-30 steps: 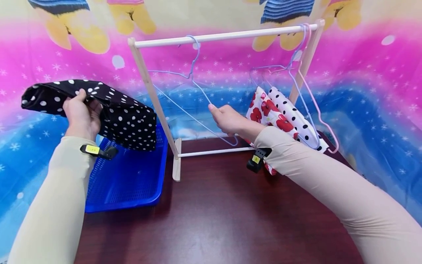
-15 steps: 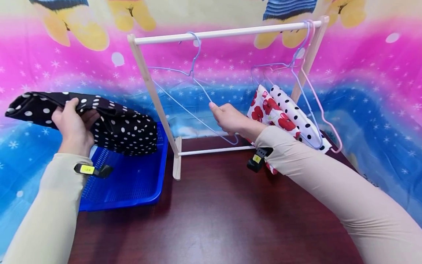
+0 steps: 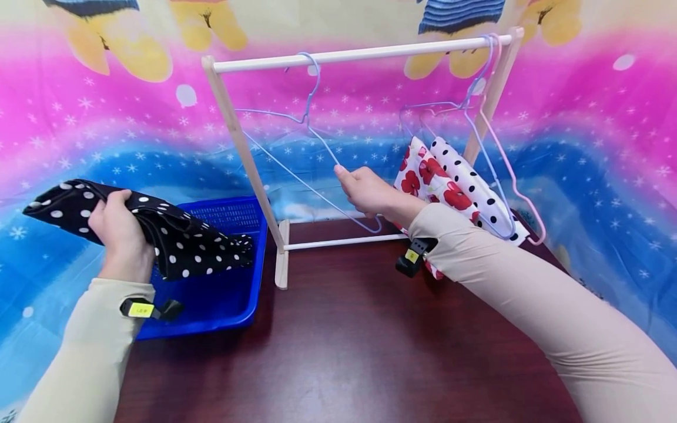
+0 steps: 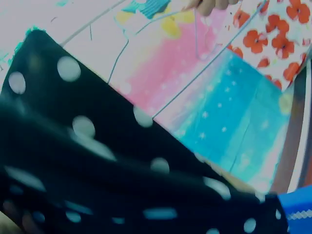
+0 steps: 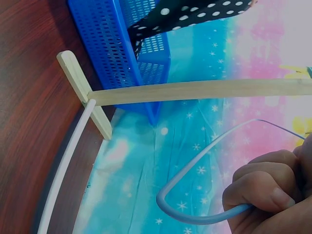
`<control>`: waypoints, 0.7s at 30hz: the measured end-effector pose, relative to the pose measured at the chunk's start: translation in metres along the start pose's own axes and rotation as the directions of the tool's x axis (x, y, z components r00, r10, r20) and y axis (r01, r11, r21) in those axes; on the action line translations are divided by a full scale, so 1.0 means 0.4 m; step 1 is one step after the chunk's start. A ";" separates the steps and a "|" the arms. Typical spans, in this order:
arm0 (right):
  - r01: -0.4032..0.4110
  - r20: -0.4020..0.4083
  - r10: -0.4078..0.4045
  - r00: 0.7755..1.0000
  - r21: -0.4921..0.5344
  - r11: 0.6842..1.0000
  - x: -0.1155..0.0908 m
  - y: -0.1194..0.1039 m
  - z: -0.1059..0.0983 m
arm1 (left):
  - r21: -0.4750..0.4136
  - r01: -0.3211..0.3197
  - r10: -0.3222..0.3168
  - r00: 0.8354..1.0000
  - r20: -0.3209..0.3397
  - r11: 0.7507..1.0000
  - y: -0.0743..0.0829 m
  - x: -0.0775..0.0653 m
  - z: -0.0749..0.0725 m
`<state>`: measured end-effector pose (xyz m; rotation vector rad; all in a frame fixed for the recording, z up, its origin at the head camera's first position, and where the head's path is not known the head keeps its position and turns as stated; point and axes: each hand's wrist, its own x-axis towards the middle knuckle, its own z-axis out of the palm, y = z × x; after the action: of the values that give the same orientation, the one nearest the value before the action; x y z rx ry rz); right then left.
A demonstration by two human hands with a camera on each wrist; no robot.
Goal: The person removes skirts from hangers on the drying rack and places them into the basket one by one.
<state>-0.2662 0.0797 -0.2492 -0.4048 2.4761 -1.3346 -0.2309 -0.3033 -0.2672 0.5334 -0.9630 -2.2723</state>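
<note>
My left hand [image 3: 121, 238] grips a folded black cloth with white dots [image 3: 211, 255]; the thumb lies on top. The cloth's far end hangs over the blue basket [image 3: 211, 305], and its dark fabric fills much of the left wrist view. A light blue clothes hanger [image 3: 324, 143] hooks over the top bar of a small wooden rack [image 3: 370, 54]. My right hand [image 3: 370, 191] holds this hanger by its right side, tilted, with fingers curled round the wire [image 5: 204, 220]. No fabric is on that hanger.
At the rack's right end, a red-flowered white cloth [image 3: 409, 182] and a black-dotted white cloth [image 3: 478, 194] hang on blue and pink hangers [image 3: 515, 188]. The rack stands on a dark red-brown table [image 3: 338, 352], with a printed curtain behind.
My left hand has moved down with the black dotted cloth, after drifting left. The cloth's far end has sunk lower over the basket. My right hand and its hanger stay in place.
</note>
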 end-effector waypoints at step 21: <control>-0.013 0.012 0.013 1.000 0.050 0.999 -0.003 -0.002 0.009 | 0.395 0.086 -0.080 0.996 -0.032 0.915 -0.141 -0.023 -0.006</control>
<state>-0.2637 0.0771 -0.2502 -0.3831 2.4264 -1.3829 -0.2437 -0.2673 -0.3097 0.7743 -1.4304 -2.1455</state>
